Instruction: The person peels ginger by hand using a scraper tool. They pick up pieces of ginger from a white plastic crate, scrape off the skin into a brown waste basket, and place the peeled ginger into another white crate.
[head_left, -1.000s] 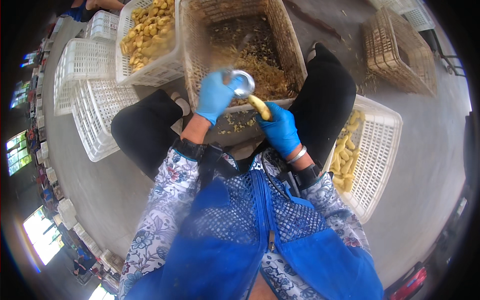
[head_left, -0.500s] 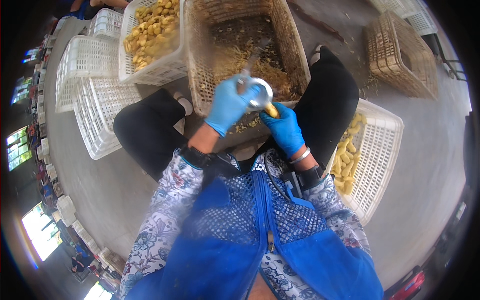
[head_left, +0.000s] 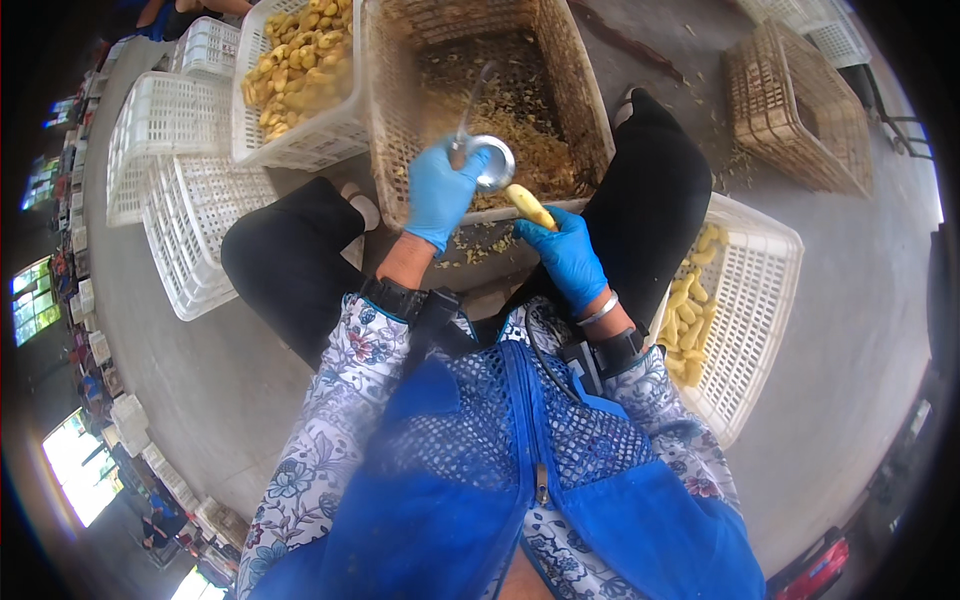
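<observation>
My left hand [head_left: 440, 192], in a blue glove, is closed around a hand tool with a round shiny metal ring or cup [head_left: 495, 163]. A thin curved metal piece [head_left: 476, 95] sticks up beyond the fist, perhaps part of the same tool. Close by, my right hand [head_left: 568, 258], also gloved in blue, grips the lower end of a long yellow fruit or vegetable [head_left: 530, 206]; its kind is unclear. The yellow piece points up and left, its tip just apart from the metal ring. Both hands are over the near edge of a stained crate [head_left: 588, 90] with pale shavings inside.
Left of the stained crate stands a white crate [head_left: 305, 130] of yellow pieces [head_left: 305, 60]. Another white crate [head_left: 765, 300], by my right leg, holds smoother pale-yellow pieces [head_left: 690, 315]. Stacked white crates [head_left: 200, 225] are at left, a brown-stained crate [head_left: 800, 115] at far right.
My left hand has drawn the tool left and away from the yellow piece. More of the piece now shows in my right hand, which has barely moved.
</observation>
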